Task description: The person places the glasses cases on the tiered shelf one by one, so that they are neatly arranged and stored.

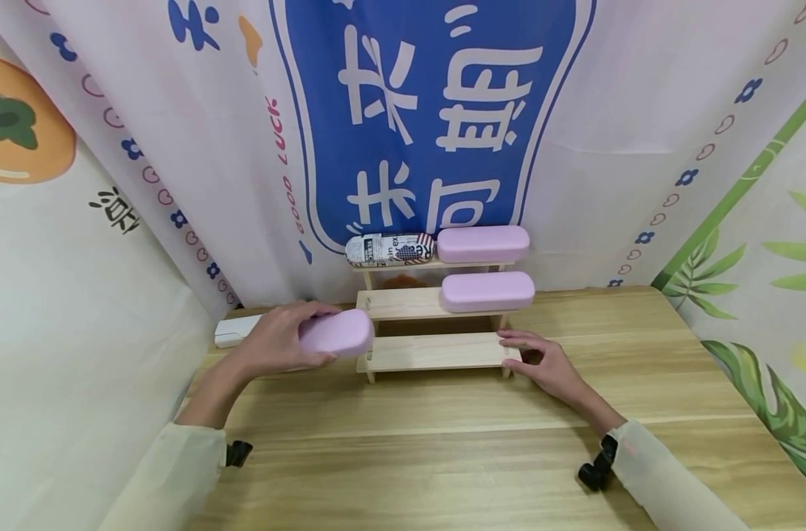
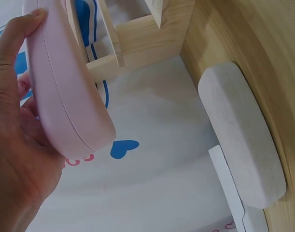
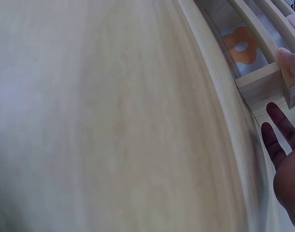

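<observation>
My left hand [image 1: 279, 335] grips a lilac glasses case [image 1: 339, 333], thumb on one side and fingers on the other, held up beside the left end of a three-tier wooden rack [image 1: 436, 352]. At the rack's right end, my right hand [image 1: 542, 361] pinches the lowest shelf between thumb and forefinger; its other fingers hang loose in the right wrist view. A second lilac case [image 1: 487, 291] lies on the right of the middle shelf. On the top shelf, a third lilac case [image 1: 482, 244] sits beside a newspaper-print case [image 1: 389, 249].
On the wooden table [image 1: 403, 450], left of the rack, lie a pale grey case [image 2: 241, 135] and a flat white object [image 2: 229, 183] close together. A printed cloth [image 1: 602, 147] hangs right behind the rack. More cloth stands along both sides.
</observation>
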`<move>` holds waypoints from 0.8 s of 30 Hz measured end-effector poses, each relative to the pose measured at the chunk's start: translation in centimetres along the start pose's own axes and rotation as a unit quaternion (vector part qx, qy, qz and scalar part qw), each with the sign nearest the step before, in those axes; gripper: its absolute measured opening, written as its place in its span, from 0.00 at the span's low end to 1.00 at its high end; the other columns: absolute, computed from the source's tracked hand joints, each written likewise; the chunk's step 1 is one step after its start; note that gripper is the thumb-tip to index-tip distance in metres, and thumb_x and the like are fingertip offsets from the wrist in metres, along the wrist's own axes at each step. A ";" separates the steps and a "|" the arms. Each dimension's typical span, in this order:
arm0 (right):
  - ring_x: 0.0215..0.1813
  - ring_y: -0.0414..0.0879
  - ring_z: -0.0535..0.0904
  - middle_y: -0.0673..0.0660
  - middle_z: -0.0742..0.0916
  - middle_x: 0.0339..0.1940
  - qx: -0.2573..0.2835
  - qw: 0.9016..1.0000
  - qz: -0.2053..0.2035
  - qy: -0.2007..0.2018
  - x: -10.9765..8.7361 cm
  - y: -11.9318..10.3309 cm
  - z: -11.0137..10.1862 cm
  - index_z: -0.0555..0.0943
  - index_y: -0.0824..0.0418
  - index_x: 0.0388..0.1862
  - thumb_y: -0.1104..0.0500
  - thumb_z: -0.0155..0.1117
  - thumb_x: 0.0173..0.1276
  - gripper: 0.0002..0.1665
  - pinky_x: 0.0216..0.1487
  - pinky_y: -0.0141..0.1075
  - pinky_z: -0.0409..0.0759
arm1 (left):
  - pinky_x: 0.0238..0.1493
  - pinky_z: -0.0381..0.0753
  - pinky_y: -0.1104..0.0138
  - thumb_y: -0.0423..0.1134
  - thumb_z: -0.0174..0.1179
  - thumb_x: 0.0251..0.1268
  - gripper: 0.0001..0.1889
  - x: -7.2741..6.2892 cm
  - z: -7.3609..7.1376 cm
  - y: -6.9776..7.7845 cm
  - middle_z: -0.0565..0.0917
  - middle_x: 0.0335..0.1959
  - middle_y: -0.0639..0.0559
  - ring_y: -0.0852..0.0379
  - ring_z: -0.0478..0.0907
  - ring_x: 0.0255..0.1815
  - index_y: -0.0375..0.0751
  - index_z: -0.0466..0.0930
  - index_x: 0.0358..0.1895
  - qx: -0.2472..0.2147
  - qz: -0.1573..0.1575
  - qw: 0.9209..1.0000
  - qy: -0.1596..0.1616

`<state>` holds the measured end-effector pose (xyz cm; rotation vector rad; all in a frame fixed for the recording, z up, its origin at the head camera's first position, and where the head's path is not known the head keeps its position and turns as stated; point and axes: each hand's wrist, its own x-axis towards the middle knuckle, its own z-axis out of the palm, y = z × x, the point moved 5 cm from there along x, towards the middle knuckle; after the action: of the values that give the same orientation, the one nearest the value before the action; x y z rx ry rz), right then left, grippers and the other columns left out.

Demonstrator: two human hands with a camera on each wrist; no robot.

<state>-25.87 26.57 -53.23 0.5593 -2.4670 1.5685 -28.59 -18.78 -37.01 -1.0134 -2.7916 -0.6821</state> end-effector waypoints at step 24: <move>0.72 0.31 0.74 0.61 0.84 0.70 0.024 1.000 0.011 0.000 -0.2 -3.2 -0.1 0.87 0.66 0.60 0.67 0.77 0.67 0.22 0.71 0.19 0.64 | 0.51 0.85 0.51 0.48 0.82 0.47 0.38 3.6 1.4 0.8 0.88 0.58 0.45 0.47 0.85 0.52 0.45 0.84 0.66 -0.035 0.025 0.999 0.003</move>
<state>-24.41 25.48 -50.61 0.5424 -2.4488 1.6405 -30.80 -15.44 -37.14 -1.0877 -2.7442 -0.7793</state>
